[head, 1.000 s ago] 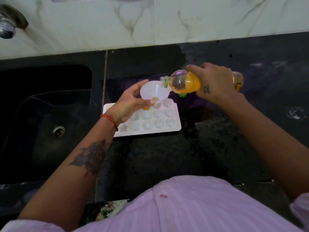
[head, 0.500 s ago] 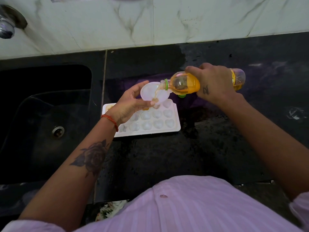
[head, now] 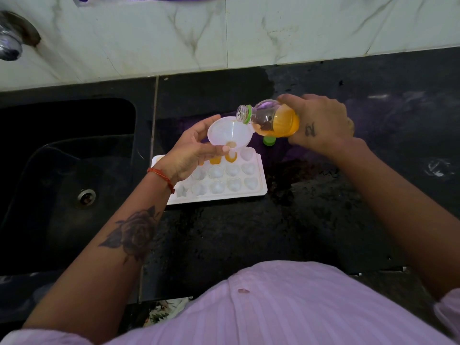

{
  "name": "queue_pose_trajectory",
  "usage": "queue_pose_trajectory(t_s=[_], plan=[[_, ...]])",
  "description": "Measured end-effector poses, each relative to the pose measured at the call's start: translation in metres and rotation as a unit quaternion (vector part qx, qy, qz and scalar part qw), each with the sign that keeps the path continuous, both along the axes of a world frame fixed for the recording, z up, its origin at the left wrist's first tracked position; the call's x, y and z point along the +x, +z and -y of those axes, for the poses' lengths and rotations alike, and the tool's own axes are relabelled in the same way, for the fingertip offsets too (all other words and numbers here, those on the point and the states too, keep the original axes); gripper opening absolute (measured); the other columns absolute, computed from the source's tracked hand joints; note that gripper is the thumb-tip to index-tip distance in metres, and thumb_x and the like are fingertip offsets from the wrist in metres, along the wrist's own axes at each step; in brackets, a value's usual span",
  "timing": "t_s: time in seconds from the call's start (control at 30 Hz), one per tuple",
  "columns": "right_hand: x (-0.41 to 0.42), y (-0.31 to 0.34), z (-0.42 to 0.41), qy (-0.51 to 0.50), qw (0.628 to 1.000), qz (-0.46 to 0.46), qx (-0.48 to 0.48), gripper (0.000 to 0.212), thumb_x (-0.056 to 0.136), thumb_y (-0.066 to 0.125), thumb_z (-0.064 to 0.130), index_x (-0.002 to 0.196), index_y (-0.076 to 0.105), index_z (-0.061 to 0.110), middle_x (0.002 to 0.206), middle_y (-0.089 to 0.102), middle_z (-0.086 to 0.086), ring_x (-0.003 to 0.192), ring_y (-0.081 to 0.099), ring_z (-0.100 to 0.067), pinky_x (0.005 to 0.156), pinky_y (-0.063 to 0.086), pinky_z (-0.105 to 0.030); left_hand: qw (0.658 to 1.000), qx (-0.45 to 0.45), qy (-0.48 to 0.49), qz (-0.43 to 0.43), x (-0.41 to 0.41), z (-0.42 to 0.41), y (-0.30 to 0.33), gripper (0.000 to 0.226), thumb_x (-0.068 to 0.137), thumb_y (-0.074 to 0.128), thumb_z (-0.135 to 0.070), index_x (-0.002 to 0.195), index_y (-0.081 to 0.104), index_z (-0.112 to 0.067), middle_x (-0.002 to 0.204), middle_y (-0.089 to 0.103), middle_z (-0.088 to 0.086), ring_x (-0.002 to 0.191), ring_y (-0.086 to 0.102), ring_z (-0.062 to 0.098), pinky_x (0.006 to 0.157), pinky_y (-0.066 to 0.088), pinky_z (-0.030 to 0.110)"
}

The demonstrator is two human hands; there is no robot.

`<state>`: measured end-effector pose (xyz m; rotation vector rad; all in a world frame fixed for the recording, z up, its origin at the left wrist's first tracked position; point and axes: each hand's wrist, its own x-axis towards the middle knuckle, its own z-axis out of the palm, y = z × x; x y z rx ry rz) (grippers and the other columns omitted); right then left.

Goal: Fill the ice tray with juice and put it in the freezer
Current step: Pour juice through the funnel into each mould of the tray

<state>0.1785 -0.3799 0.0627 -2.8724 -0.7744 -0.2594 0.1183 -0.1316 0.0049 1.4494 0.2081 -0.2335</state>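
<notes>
The left hand (head: pixel 191 150) reaches in from the lower left, palm turned up, thumb and fingers pinching one white funnel (head: pixel 230 131) by its rim; the spout hangs just above a far-row cell of the tray (head: pixel 258 192). The right hand (head: pixel 321 123) comes in from the right, knuckles up, fingers wrapped round one bottle (head: pixel 271 120), tipped nearly level with its open neck over the funnel's rim and juice pooled at the base end. One white tray lies flat on the black counter (head: pixel 249 245) beside the sink (head: pixel 62 170); two far-row cells show orange, and the near ones in view look unfilled. One green cap (head: pixel 269 140) lies on the counter under the bottle
</notes>
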Motion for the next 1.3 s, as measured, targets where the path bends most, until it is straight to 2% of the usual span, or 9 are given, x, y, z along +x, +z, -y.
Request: queue_pose_trajectory(t_s=[0.17, 0.33, 0.4, 0.5, 0.67, 0.73, 0.9, 1.07, 1.3], plan=[[0.000, 0.007, 0.007, -0.019, 1.000, 0.004, 0.008, 0.063, 0.074, 0.071, 0.026, 0.132, 0.047, 0.028, 0.105, 0.063, -0.014, 0.096, 0.059, -0.041, 0.073, 0.042, -0.040, 0.999, -0.034, -0.011, 0.003, 0.005, 0.007, 0.003, 0.074, 0.070, 0.073, 0.007, 0.136, 0.048, -0.017, 0.129, 0.055, 0.001, 0.115, 0.059, 0.025, 0.082, 0.057, 0.035], [0.002, 0.006, 0.017, -0.025, 0.999, 0.034, -0.009, 0.059, 0.078, 0.070, 0.031, 0.132, 0.047, 0.029, 0.104, 0.063, -0.015, 0.092, 0.061, -0.040, 0.070, 0.040, -0.037, 0.999, -0.044, -0.027, 0.004, 0.011, 0.019, 0.002, 0.073, 0.071, 0.072, 0.008, 0.135, 0.048, -0.017, 0.132, 0.055, 0.004, 0.114, 0.060, 0.024, 0.079, 0.057, 0.032], [0.002, 0.005, 0.019, -0.029, 0.999, 0.038, -0.020, 0.058, 0.079, 0.070, 0.031, 0.132, 0.046, 0.029, 0.105, 0.063, -0.015, 0.092, 0.061, -0.040, 0.072, 0.044, -0.039, 0.999, -0.040, -0.030, -0.002, 0.012, 0.022, 0.001, 0.072, 0.071, 0.073, 0.005, 0.134, 0.048, -0.019, 0.132, 0.054, 0.006, 0.113, 0.060, 0.026, 0.073, 0.057, 0.028], [0.003, 0.002, 0.022, -0.029, 0.998, 0.043, -0.043, 0.056, 0.080, 0.069, 0.027, 0.131, 0.046, 0.028, 0.106, 0.062, -0.016, 0.090, 0.061, -0.040, 0.071, 0.044, -0.039, 0.999, -0.011, -0.042, -0.003, 0.012, 0.025, -0.003, 0.069, 0.072, 0.074, 0.002, 0.131, 0.049, -0.025, 0.131, 0.054, 0.010, 0.099, 0.061, 0.028, 0.061, 0.055, 0.023], [0.003, -0.002, 0.025, -0.035, 0.996, 0.048, -0.072, 0.056, 0.078, 0.069, 0.021, 0.129, 0.047, 0.026, 0.109, 0.061, -0.018, 0.091, 0.061, -0.041, 0.066, 0.032, -0.035, 0.999, 0.015, -0.044, -0.003, 0.014, 0.026, -0.007, 0.070, 0.073, 0.074, 0.000, 0.134, 0.048, -0.024, 0.133, 0.052, 0.007, 0.111, 0.058, 0.031, 0.079, 0.058, 0.034], [0.003, -0.002, 0.025, -0.033, 0.996, 0.043, -0.078, 0.057, 0.077, 0.070, 0.020, 0.129, 0.047, 0.025, 0.110, 0.061, -0.019, 0.091, 0.061, -0.041, 0.067, 0.033, -0.035, 0.999, 0.011, -0.043, -0.006, 0.014, 0.025, -0.008, 0.070, 0.073, 0.074, 0.001, 0.132, 0.048, -0.024, 0.133, 0.051, 0.007, 0.114, 0.056, 0.032, 0.082, 0.058, 0.037], [0.004, -0.002, 0.024, -0.034, 0.993, 0.043, -0.101, 0.058, 0.078, 0.070, 0.022, 0.131, 0.046, 0.025, 0.110, 0.060, -0.020, 0.091, 0.060, -0.040, 0.069, 0.032, -0.034, 0.999, 0.012, -0.042, -0.005, 0.014, 0.024, -0.011, 0.071, 0.072, 0.074, 0.002, 0.133, 0.049, -0.023, 0.129, 0.052, 0.004, 0.111, 0.057, 0.030, 0.073, 0.058, 0.030], [0.003, -0.002, 0.024, -0.033, 0.993, 0.044, -0.106, 0.060, 0.078, 0.071, 0.024, 0.132, 0.045, 0.025, 0.112, 0.059, -0.020, 0.093, 0.059, -0.040, 0.073, 0.040, -0.038, 0.999, 0.012, -0.040, -0.005, 0.014, 0.025, -0.011, 0.067, 0.072, 0.074, 0.002, 0.128, 0.052, -0.027, 0.125, 0.055, -0.001, 0.110, 0.058, 0.027, 0.078, 0.059, 0.034], [0.005, -0.002, 0.025, -0.029, 0.996, 0.031, -0.080, 0.060, 0.078, 0.071, 0.023, 0.132, 0.045, 0.025, 0.111, 0.059, -0.019, 0.094, 0.060, -0.040, 0.071, 0.038, -0.037, 0.999, 0.012, -0.045, -0.006, 0.015, 0.025, -0.010, 0.066, 0.072, 0.075, 0.001, 0.126, 0.052, -0.028, 0.127, 0.054, 0.000, 0.111, 0.056, 0.025, 0.077, 0.058, 0.032]])
